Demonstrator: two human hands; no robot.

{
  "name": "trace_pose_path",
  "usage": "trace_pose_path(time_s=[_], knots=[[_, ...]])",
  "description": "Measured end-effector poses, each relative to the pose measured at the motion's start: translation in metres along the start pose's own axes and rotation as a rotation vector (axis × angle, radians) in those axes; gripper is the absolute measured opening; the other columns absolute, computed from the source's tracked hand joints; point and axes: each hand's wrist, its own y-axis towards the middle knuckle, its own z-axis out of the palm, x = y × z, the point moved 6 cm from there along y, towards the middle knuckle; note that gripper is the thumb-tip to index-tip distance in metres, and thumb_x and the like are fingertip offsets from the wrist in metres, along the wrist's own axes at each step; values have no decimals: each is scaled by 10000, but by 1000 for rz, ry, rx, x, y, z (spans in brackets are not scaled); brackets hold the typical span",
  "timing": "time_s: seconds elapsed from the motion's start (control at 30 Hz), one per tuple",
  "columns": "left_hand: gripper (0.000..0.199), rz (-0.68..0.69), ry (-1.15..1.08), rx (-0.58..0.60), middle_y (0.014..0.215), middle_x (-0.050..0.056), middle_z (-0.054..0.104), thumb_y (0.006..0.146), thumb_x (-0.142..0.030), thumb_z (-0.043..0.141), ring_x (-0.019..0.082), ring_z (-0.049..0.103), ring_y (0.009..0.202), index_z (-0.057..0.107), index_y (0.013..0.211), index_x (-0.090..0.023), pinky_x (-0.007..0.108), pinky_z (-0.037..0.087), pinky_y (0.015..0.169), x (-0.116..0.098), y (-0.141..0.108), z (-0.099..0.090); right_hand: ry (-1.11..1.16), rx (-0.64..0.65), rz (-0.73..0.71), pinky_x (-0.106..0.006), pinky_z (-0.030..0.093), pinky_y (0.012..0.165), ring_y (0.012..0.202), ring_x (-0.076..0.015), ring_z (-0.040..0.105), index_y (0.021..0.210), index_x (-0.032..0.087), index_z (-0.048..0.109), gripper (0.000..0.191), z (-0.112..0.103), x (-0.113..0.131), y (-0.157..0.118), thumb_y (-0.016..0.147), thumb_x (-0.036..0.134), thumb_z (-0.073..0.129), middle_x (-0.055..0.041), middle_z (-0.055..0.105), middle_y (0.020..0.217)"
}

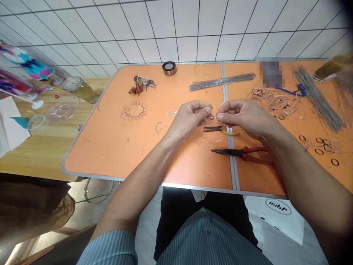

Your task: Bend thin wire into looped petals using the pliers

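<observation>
Both hands meet over the middle of the orange table, pinching a thin wire (211,117) between them. My left hand (194,115) has its thumb and fingers closed on the wire's left part. Close to it, my right hand (238,115) pinches the right part, fingers curled. Just below the hands lie small pliers with yellow handles (220,129). Nearer to me rest larger long-nose pliers with red handles (242,152), partly behind my right forearm. Left of my left hand is a looped wire ring (134,110).
A bundle of straight wires (222,81) lies behind the hands, near a roll of tape (169,68). Keys (143,84) sit at the back left. Tangled wire (275,101), another wire bundle (321,99) and several dark rings (319,151) lie to the right.
</observation>
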Motion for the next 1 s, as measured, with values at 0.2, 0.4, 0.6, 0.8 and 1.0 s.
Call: trace_pose_path(time_s=[0.2, 0.4, 0.6, 0.8, 1.0], knots=[[191, 26, 39, 6, 858, 43, 820, 970, -297, 887, 117, 656, 746, 790, 860, -176, 264, 545, 757, 0, 3, -1, -34, 17, 5, -309, 533, 613, 633, -164, 670, 847, 228, 807, 331, 1, -2, 0, 816, 363, 1107, -31, 762, 717], [193, 20, -1, -11, 858, 41, 814, 939, -296, 913, 115, 662, 750, 786, 862, -174, 254, 550, 753, 1, 2, -2, 0, -26, -11, -306, 586, 642, 665, -162, 690, 864, 228, 846, 280, 1, 0, 0, 792, 308, 1104, -36, 799, 764], [64, -25, 29, 6, 911, 22, 790, 890, -193, 856, 118, 682, 798, 800, 918, -178, 262, 565, 779, 1, 1, -2, -12, -79, -29, -314, 582, 617, 681, -184, 719, 853, 224, 853, 262, -3, 0, 1, 794, 270, 1104, -58, 815, 787], [162, -3, 10, 11, 876, -9, 752, 781, -54, 806, 94, 635, 740, 797, 890, -174, 263, 523, 739, 6, 3, 0, -8, -70, -18, -338, 592, 647, 660, -181, 709, 839, 226, 839, 241, 0, 3, -2, 821, 230, 1079, -46, 806, 788], [190, -3, -98, -3, 857, -27, 754, 766, -65, 842, 95, 712, 750, 773, 907, -172, 265, 582, 778, 8, 5, 4, -27, -61, -49, -314, 565, 633, 644, -157, 684, 822, 225, 831, 258, 3, 3, -2, 826, 297, 1079, -34, 793, 767]])
